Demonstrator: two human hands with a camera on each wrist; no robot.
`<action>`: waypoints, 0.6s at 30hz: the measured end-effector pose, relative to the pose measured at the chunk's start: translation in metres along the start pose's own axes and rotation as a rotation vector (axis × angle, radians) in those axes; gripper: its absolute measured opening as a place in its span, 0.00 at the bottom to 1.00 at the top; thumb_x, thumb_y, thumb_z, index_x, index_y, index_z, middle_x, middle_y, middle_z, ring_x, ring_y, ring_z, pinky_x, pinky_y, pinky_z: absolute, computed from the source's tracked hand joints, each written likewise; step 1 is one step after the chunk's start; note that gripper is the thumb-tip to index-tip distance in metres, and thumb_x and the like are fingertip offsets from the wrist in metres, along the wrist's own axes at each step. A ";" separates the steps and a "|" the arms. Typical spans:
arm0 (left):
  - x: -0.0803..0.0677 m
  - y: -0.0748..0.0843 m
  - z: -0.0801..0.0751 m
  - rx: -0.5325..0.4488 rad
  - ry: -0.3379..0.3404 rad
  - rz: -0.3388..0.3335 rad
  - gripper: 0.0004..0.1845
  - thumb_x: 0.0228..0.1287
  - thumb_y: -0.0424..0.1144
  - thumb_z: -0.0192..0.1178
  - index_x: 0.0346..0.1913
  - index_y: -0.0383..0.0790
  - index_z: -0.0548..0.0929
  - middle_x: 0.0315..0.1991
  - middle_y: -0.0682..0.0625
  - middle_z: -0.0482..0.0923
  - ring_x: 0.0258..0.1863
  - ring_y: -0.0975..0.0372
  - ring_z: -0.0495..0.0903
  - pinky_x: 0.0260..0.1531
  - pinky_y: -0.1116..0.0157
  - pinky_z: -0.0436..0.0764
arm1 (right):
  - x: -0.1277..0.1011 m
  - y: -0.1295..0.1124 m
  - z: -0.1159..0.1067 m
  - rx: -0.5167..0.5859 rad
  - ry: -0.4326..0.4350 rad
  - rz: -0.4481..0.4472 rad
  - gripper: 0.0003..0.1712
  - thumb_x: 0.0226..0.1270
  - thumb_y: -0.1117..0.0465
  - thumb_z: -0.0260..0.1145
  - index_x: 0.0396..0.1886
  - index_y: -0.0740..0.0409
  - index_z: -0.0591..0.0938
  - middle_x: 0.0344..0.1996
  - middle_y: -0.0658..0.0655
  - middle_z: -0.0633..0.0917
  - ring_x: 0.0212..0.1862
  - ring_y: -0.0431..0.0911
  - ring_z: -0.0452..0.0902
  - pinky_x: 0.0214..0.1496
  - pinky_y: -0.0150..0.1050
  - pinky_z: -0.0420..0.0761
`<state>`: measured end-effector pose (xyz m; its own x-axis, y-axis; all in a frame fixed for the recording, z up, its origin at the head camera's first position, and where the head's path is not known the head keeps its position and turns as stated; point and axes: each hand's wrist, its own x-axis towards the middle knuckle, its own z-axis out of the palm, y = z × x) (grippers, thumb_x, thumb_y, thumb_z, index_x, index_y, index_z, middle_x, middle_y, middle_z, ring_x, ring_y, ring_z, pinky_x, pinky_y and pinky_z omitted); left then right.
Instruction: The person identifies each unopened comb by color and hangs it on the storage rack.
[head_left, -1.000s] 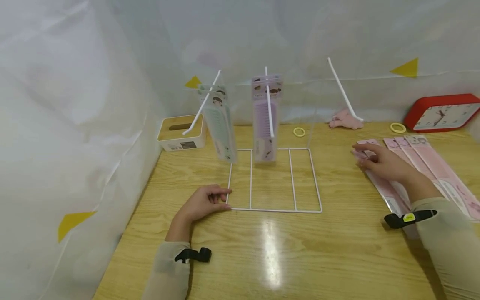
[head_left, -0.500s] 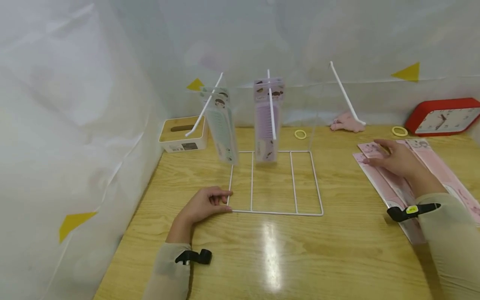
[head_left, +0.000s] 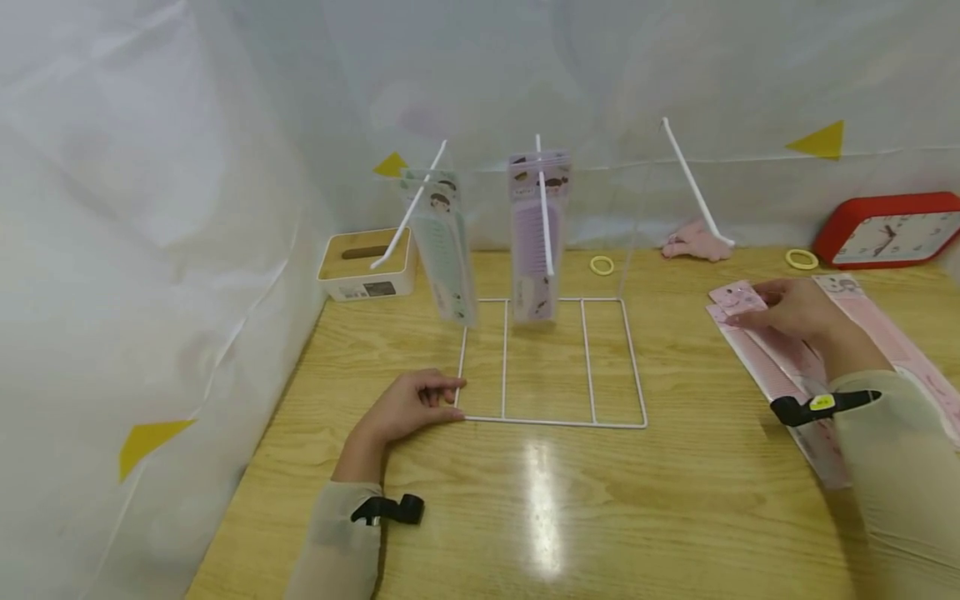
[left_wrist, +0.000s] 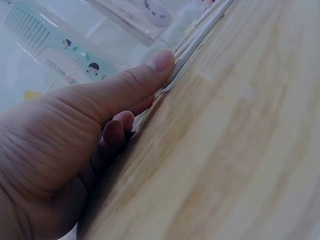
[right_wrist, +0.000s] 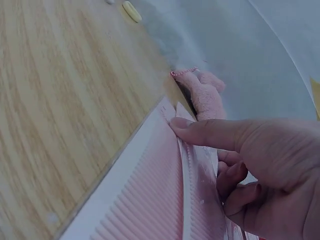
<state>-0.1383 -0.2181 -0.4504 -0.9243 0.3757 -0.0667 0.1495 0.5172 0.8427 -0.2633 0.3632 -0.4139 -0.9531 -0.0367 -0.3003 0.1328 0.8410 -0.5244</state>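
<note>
At the front left corner of a white wire rack (head_left: 555,424), my left hand (head_left: 411,406) holds the base between thumb and fingers. A packaged green comb (head_left: 444,250) hangs on the rack's left hook, a packaged purple comb (head_left: 534,242) on the middle one. The right hook (head_left: 690,187) carries nothing. My right hand (head_left: 806,312) pinches the top end of a packaged pink comb (head_left: 738,296), thumb on its near edge in the right wrist view. A second pink comb (right_wrist: 140,195) lies under and beside it. Another pink comb pack (head_left: 885,333) lies to the right, partly behind the sleeve.
A tissue box (head_left: 367,265) stands behind the rack at left. Along the back lie yellow rings (head_left: 602,266) and a pink plush toy (head_left: 696,242). A red clock (head_left: 892,229) stands at back right. White sheeting (head_left: 225,125) encloses the wooden table (head_left: 480,508).
My right hand has moved right from the leftmost pink comb to the adjoining ones, pinched one and drawn its top end over the leftmost. The left hand stays at the rack's corner.
</note>
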 end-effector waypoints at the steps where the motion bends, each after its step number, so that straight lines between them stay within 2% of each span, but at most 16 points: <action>1: 0.000 0.000 0.000 0.000 0.001 -0.001 0.23 0.53 0.41 0.76 0.55 0.47 0.87 0.36 0.50 0.83 0.29 0.62 0.74 0.31 0.70 0.74 | 0.000 -0.001 0.000 0.005 0.005 -0.010 0.60 0.54 0.31 0.72 0.72 0.70 0.65 0.60 0.79 0.72 0.54 0.65 0.68 0.51 0.57 0.74; 6: 0.000 0.001 0.000 -0.009 -0.003 0.005 0.24 0.53 0.41 0.77 0.55 0.46 0.87 0.37 0.49 0.83 0.29 0.62 0.74 0.30 0.70 0.74 | -0.002 -0.004 0.000 0.087 0.024 -0.068 0.49 0.60 0.36 0.71 0.67 0.67 0.67 0.63 0.75 0.70 0.59 0.64 0.67 0.49 0.45 0.71; 8: 0.000 0.001 0.000 -0.006 -0.003 0.009 0.24 0.53 0.41 0.77 0.55 0.46 0.87 0.37 0.49 0.83 0.29 0.62 0.74 0.30 0.70 0.74 | -0.004 -0.006 -0.001 0.111 0.064 -0.092 0.42 0.64 0.38 0.68 0.64 0.64 0.70 0.62 0.72 0.72 0.58 0.59 0.69 0.48 0.39 0.72; 9: 0.000 0.000 0.000 -0.002 -0.002 0.011 0.24 0.53 0.41 0.77 0.55 0.46 0.87 0.37 0.49 0.83 0.29 0.62 0.74 0.30 0.70 0.74 | -0.004 -0.008 -0.002 0.134 0.084 -0.107 0.39 0.66 0.39 0.68 0.63 0.64 0.72 0.60 0.67 0.76 0.57 0.54 0.71 0.47 0.36 0.73; 11: 0.000 0.000 -0.001 0.007 -0.002 0.017 0.23 0.53 0.42 0.76 0.55 0.47 0.87 0.36 0.50 0.83 0.29 0.62 0.74 0.31 0.70 0.74 | -0.006 -0.012 -0.005 0.163 0.142 -0.132 0.31 0.66 0.40 0.68 0.56 0.58 0.77 0.49 0.52 0.84 0.48 0.40 0.76 0.41 0.27 0.74; 13: 0.000 0.000 -0.001 0.013 -0.004 0.021 0.23 0.54 0.42 0.76 0.55 0.47 0.87 0.36 0.51 0.83 0.29 0.62 0.75 0.31 0.70 0.75 | -0.009 -0.016 -0.008 0.199 0.195 -0.172 0.20 0.65 0.43 0.70 0.48 0.50 0.82 0.36 0.38 0.85 0.39 0.28 0.75 0.35 0.23 0.75; 15: 0.000 0.000 -0.001 0.018 -0.008 0.024 0.23 0.54 0.43 0.76 0.55 0.48 0.87 0.36 0.52 0.83 0.29 0.62 0.75 0.31 0.70 0.75 | -0.014 -0.023 -0.012 0.276 0.206 -0.195 0.11 0.65 0.47 0.72 0.44 0.43 0.83 0.29 0.27 0.82 0.34 0.24 0.74 0.34 0.22 0.76; 18: 0.000 0.000 -0.001 0.019 -0.014 0.025 0.24 0.54 0.43 0.76 0.56 0.47 0.87 0.36 0.52 0.83 0.29 0.62 0.75 0.31 0.69 0.75 | -0.027 -0.036 -0.020 0.346 0.210 -0.208 0.08 0.65 0.51 0.72 0.42 0.35 0.85 0.28 0.26 0.82 0.34 0.25 0.75 0.32 0.24 0.76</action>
<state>-0.1391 -0.2189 -0.4495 -0.9153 0.3993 -0.0532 0.1794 0.5223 0.8337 -0.2476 0.3442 -0.3712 -0.9989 -0.0456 -0.0114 -0.0180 0.5961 -0.8027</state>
